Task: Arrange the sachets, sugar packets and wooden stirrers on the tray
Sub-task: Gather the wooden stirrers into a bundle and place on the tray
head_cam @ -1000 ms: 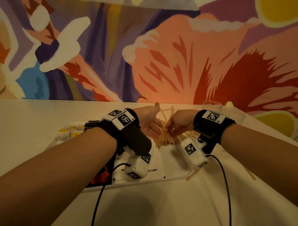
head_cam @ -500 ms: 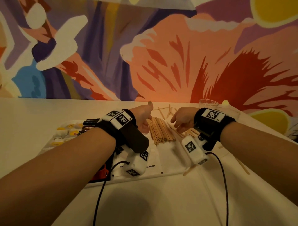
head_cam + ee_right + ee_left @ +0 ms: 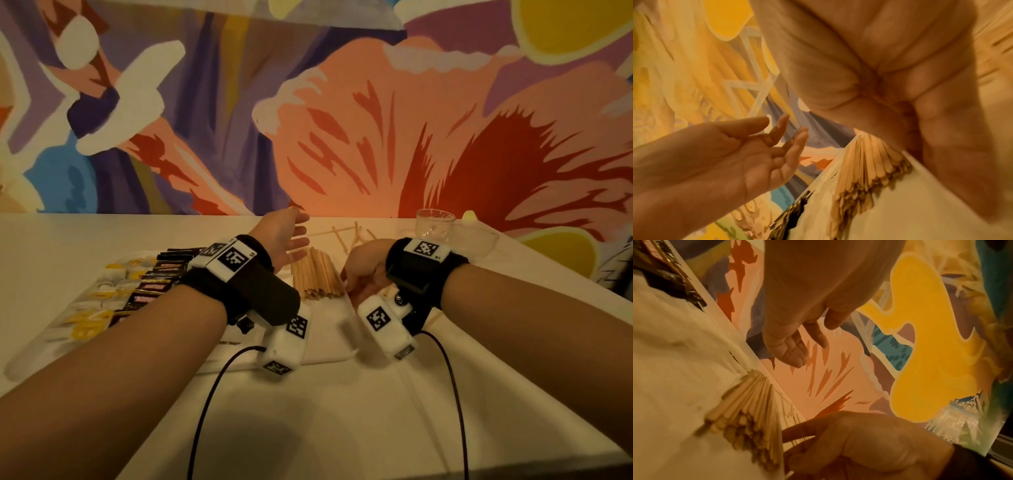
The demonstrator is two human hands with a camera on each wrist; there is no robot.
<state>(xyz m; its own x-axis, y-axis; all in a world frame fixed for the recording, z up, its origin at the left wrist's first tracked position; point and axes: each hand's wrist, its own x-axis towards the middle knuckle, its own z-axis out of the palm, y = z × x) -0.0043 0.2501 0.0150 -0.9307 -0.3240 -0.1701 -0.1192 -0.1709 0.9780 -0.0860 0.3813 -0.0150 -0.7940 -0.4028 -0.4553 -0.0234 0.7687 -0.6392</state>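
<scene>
A neat pile of wooden stirrers lies on the white tray. My left hand hovers above and behind the pile with its fingers spread, holding nothing. My right hand is lowered at the pile's right side, its fingers reaching toward the stirrers' edge. Black sachets lie in a row on the tray's left part. Yellow and white packets lie further left.
A few loose stirrers lie on the table behind the tray. A clear glass cup stands at the back right. A painted wall runs along the table's far edge. Cables hang from both wrists over the near table.
My left hand has lifted off the stirrers and opened above them. The stirrers now lie as one tight pile. My right hand has dropped to the pile's right side.
</scene>
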